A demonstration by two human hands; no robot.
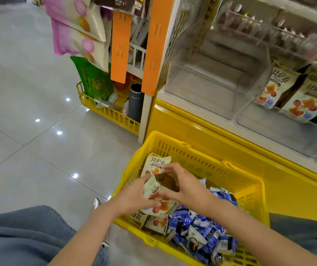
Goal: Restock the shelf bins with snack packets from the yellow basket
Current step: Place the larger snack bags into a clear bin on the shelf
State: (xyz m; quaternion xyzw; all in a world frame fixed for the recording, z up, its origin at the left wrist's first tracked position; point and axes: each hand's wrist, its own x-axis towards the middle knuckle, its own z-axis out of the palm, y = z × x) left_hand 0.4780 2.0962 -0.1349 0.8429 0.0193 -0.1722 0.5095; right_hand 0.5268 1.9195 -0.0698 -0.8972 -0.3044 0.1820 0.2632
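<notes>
Inside the yellow basket, the left hand and right hand clamp their fingers on a cream snack packet between them. Blue packets fill the basket's near end; a clear shelf bin stands beyond the basket.

**A:** What's the floor like?
**B:** Glossy grey tiles, dotted with small round spots of reflected light.
**A:** And at the end of the shelving?
**B:** Pink-and-cream bags hang at the top. A green bag is below them, its lower end inside a low yellow rack at floor level. A grey flask stands upright at the rack's right end.
**A:** Anything orange?
**B:** Two strips: a shorter one left of a longer one, with a white railing between them.
**A:** Under the shelves?
**B:** A shiny yellow base.
</notes>
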